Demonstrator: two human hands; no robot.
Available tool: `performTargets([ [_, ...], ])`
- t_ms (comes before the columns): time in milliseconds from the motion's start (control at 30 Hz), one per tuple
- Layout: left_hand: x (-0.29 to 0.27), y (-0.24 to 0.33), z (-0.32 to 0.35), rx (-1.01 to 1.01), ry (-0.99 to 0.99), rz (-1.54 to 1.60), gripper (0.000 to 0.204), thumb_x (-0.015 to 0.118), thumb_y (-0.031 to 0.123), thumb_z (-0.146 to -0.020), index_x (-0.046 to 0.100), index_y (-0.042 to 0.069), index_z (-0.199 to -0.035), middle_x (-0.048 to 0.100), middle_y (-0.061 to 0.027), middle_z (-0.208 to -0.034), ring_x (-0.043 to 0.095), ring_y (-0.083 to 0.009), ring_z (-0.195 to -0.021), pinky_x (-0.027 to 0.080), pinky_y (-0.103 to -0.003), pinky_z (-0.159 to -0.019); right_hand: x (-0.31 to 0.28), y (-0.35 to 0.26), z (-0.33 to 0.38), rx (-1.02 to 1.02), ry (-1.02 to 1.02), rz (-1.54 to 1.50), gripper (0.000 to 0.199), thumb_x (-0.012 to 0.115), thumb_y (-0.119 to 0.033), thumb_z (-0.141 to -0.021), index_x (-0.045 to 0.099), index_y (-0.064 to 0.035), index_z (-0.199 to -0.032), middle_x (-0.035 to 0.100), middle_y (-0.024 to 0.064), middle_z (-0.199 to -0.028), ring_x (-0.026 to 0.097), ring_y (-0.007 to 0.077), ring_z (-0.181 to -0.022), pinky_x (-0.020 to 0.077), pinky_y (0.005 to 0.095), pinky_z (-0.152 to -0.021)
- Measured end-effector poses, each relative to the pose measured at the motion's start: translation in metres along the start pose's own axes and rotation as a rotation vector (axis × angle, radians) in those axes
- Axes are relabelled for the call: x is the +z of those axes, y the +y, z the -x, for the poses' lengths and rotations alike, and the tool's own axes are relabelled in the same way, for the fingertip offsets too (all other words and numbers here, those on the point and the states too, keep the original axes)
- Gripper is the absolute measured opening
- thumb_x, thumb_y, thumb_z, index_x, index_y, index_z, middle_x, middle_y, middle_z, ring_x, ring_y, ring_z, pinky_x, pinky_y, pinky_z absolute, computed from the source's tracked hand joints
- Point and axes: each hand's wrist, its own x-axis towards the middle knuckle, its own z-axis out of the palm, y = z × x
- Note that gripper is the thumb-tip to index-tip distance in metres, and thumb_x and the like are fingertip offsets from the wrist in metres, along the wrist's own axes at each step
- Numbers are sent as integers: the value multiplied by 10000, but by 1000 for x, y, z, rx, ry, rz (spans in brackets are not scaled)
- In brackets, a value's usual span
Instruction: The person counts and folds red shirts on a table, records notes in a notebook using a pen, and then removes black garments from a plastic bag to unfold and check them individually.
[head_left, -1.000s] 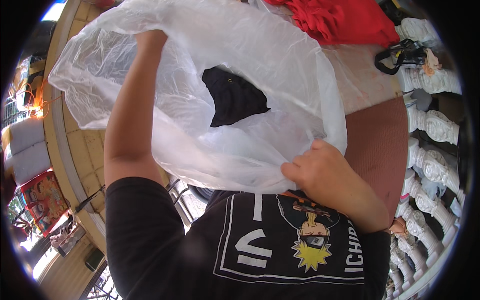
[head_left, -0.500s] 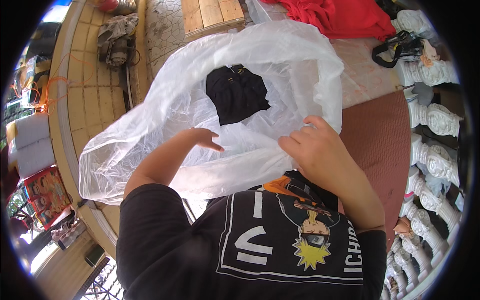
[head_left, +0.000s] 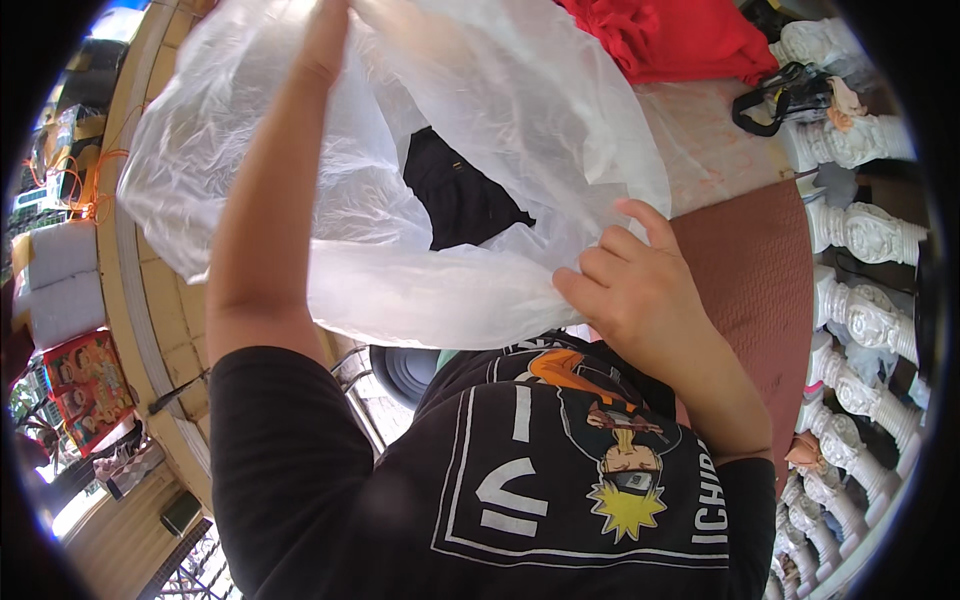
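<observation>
A large translucent white plastic bag (head_left: 420, 300) spreads in front of me, with its mouth facing up. Folded black cloth (head_left: 460, 195) lies inside it. On the right, my right hand (head_left: 635, 275) is closed on the bag's near rim, with one finger sticking out. My left arm reaches across the bag to its far side. At the upper edge of the picture my left hand (head_left: 332, 25) is against the plastic, but its fingers are out of sight, so its grip is hidden.
Red cloth (head_left: 690, 40) lies beyond the bag, near a black strap (head_left: 760, 110). White balusters (head_left: 870, 235) line the right side beside a reddish-brown mat (head_left: 750, 290). A dark round tub (head_left: 405, 370) stands below the near rim. A tiled ledge (head_left: 165, 330) runs along the left.
My left hand has moved from inside the bag's mouth up to its far side. The far rim has risen and the opening over the black cloth is narrower. My right hand stays nearly in place.
</observation>
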Motion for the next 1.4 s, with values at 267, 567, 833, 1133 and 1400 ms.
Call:
performTargets([
  [267,129,-103,181,-1069,-478,-55,1213,415,846,-630,-107,81,-1413,16,-196,-1482,224,-355,-1329,212,-490,-1055,6,-5,18,-13,-71,-41,124,562,-108,-687,594,-94,-806,466,6,-658,518,168,-735,314,472,-1002],
  [567,215,-97,200,-970,-578,729,866,436,657,-767,184,111,-1389,335,-184,-1378,375,-341,-1236,268,-510,-1010,20,-3,13,-129,75,-49,94,542,-115,-698,580,-105,-784,503,1,-684,534,173,-771,311,468,-1008],
  [833,168,-109,144,-334,-1282,-295,592,389,470,-882,364,66,-1315,395,-195,-1333,369,-357,-1234,260,-511,-1016,71,27,40,-22,-54,162,115,574,-133,-690,645,-160,-776,575,0,-699,579,169,-792,357,453,-926],
  [1133,11,87,42,-138,-919,-944,554,450,460,-859,479,48,-1229,483,-192,-1236,444,-348,-1155,335,-474,-942,66,39,87,264,-481,254,119,535,-100,-720,651,-123,-704,599,76,-748,580,244,-836,344,454,-947],
  [1400,37,-36,4,-477,-1419,-1120,581,532,503,-801,559,41,-1151,566,-185,-1139,531,-334,-1066,423,-432,-855,53,46,-36,191,-487,35,416,672,-320,-686,609,-63,-1007,601,122,-941,552,277,-962,270,468,-1025],
])
